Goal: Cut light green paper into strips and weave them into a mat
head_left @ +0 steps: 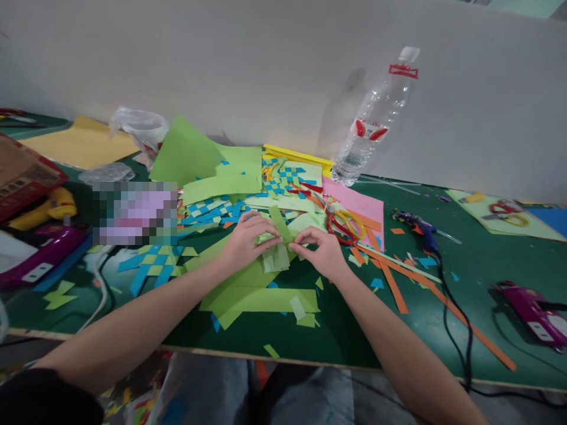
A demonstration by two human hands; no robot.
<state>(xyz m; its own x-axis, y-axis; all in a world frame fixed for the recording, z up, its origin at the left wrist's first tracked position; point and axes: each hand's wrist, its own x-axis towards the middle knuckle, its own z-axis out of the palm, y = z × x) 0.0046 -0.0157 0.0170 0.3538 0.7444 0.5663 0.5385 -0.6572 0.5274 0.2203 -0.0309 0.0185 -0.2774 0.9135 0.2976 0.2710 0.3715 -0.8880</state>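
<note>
Near the middle of the table, my left hand (251, 241) curls its fingers and thumb round the left side of a small bunch of light green paper strips (277, 260). My right hand (322, 254) pinches thumb and forefinger at the bunch's right edge. A darker green paper strip (279, 222) sticks up between the two hands. Exactly where the strips cross is partly hidden by my fingers. Wide green paper pieces (266, 300) lie flat beneath. Behind the hands are blue-and-green woven paper pieces (212, 209) and red- and yellow-handled scissors (348, 224).
A clear plastic bottle (370, 121) leans against the grey partition (248, 71). To the right lie a blue glue gun (420, 230) with a black cord, orange strips (469, 330) and a purple device (531, 313). Another purple device (48, 257) and a cardboard box (26, 177) stand left.
</note>
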